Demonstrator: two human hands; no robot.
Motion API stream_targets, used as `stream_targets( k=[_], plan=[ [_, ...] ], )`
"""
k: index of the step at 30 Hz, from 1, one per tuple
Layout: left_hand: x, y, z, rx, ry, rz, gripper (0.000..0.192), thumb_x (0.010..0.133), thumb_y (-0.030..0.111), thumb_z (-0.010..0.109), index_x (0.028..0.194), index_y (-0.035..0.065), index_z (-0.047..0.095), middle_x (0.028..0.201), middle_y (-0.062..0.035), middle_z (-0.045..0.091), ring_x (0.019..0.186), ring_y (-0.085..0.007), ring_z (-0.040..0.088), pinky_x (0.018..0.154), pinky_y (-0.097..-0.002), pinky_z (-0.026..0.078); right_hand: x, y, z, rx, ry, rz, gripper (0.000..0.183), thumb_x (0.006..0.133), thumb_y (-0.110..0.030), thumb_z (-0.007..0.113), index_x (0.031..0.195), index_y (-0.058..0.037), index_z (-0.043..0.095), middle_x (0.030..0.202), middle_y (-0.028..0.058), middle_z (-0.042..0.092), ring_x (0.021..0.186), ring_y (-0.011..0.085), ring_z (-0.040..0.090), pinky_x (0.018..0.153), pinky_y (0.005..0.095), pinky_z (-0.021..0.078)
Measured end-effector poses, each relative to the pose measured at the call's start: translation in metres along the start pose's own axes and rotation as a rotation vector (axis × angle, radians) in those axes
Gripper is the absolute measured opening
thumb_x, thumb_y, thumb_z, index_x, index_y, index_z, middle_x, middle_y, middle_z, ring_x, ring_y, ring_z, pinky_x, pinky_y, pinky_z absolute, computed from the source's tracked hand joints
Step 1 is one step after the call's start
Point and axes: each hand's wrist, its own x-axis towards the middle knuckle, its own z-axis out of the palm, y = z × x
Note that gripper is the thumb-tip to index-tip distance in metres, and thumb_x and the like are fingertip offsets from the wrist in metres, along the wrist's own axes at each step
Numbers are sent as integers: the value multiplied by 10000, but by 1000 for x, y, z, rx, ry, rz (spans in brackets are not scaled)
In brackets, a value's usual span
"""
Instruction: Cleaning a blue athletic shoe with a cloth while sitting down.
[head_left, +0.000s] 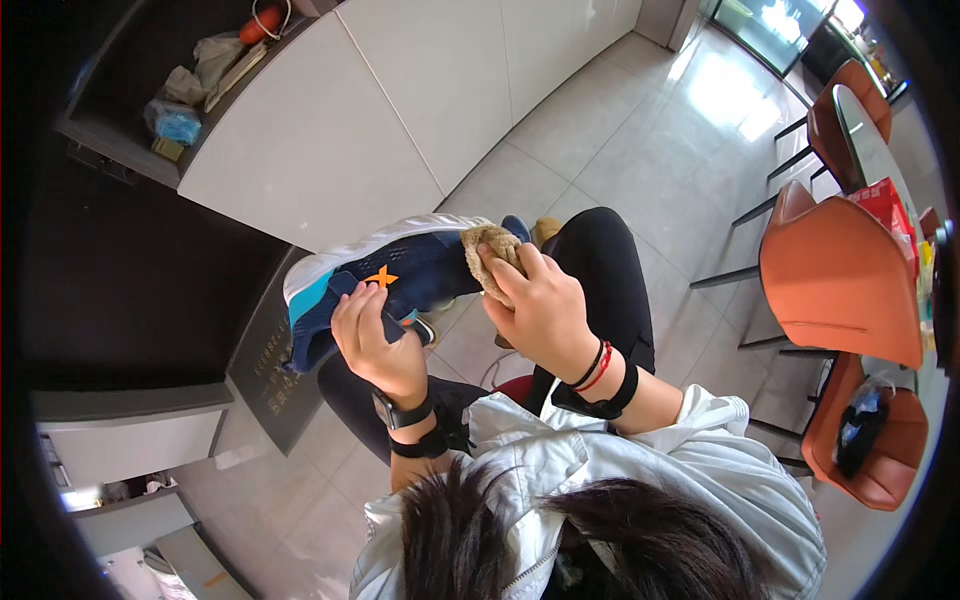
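Note:
A navy sneaker (420, 259) with a white sole, a teal heel patch and an orange cross-shaped mark is held up in front of my knees, its toe towards the right. My left hand (375, 337) grips it near the heel and collar, fingers over the upper. In my right hand (540, 307) is a bunched tan cloth (487, 255), pressed against the toe end of the sneaker. The cloth and fingers hide part of the toe.
A white cabinet (420, 90) stands ahead, with bags on the dark shelf (135, 112) at its left. A dark doormat (281, 382) lies on the tiled floor (600, 142). Orange chairs (840, 277) line a table (870, 142) at the right.

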Motion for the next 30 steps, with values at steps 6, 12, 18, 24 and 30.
stream_targets(
  k=[6, 12, 18, 24, 30],
  plan=[
    [0, -16, -12, 137, 148, -145, 351, 615, -105, 612, 945, -11, 689, 983, -138, 704, 993, -335, 687, 1010, -468, 492, -10, 39, -3, -39, -112, 147, 255, 783, -226, 724, 1013, -121, 691, 911, 102, 601, 790, 303, 670, 636, 396, 557],
    [0, -17, -14, 141, 138, -48, 355, 609, -92, 615, 951, -12, 667, 962, -135, 688, 991, -321, 681, 1051, -499, 457, 0, 22, -36, 204, 158, 198, 387, 797, -130, 727, 1183, -124, 713, 858, 121, 569, 724, 307, 629, 628, 377, 519],
    [1, -6, -13, 112, 153, -77, 363, 595, -90, 619, 947, -15, 664, 954, -136, 686, 999, -326, 680, 1048, -499, 458, 5, -6, -45, 268, 150, -1, 421, 781, -141, 749, 1197, -101, 696, 874, 109, 547, 697, 284, 596, 610, 368, 508],
    [1, 0, -17, 97, 125, -20, 386, 556, -86, 630, 933, -13, 678, 977, -131, 694, 1018, -332, 675, 1034, -496, 456, 5, -17, -34, 171, 152, -9, 487, 797, -156, 733, 1267, -67, 642, 924, 126, 562, 740, 298, 619, 619, 369, 520],
    [-6, -4, -19, 101, 76, 71, 422, 538, -72, 649, 953, -15, 700, 1000, -126, 701, 1039, -319, 671, 1014, -468, 444, 2, -20, -31, 157, 99, 67, 492, 822, -185, 711, 1277, -23, 617, 957, 154, 580, 772, 321, 634, 660, 393, 531]
  ],
)
